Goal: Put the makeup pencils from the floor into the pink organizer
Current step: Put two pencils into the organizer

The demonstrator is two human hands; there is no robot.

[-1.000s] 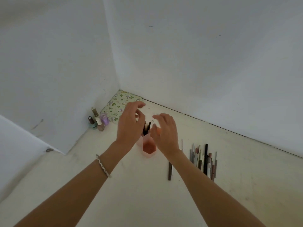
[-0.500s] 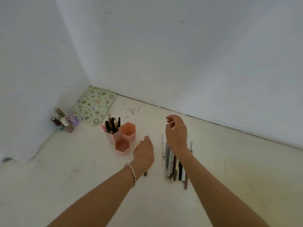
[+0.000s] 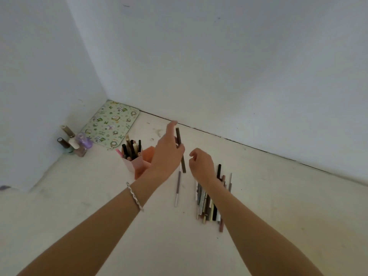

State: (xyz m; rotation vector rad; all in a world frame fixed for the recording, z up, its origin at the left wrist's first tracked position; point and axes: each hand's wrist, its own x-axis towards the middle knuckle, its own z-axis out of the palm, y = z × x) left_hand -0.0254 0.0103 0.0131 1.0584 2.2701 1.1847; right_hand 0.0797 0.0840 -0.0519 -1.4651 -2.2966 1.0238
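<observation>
Left hand point(image 3: 166, 154): raised above the floor point(image 3: 99, 216), just right of the organizer point(image 3: 137, 163); its grip is clenched on a dark brown pencil point(image 3: 180, 148), pinched near the pencil's middle, with the index finger stretched upward past the tip.
Held pencil: nearly upright, slightly tilted; top end beside the fingertip, lower end hanging below the hand, over the upper end of the loose pencil point(image 3: 177, 188).
Right hand point(image 3: 201, 166): hovers over the far end of the pencil pile point(image 3: 209, 204), fingers curled loosely, thumb and forefinger close but with a gap between them; grip released, nothing in it.
Organizer: pink, made of hexagonal cups, standing on the floor left of both hands; the left hand covers part of it. The left cup holds several upright pencils point(image 3: 131, 147), mostly dark and tan; the orange-pink cup point(image 3: 148, 154) beside it shows no contents.
Pile: many pencils lying side by side on the floor, under and beside the right forearm; a black one point(image 3: 218, 171) sticks out at the far end.
Loose pencil: a thin purple-and-silver one, lying alone on the floor between the organizer and the pile.
Corner: a green patterned mat point(image 3: 110, 124) lies flat against the walls; small bottles point(image 3: 74, 143) stand clustered to its left.
Wrist: a silver bracelet point(image 3: 135, 196) on the left arm.
</observation>
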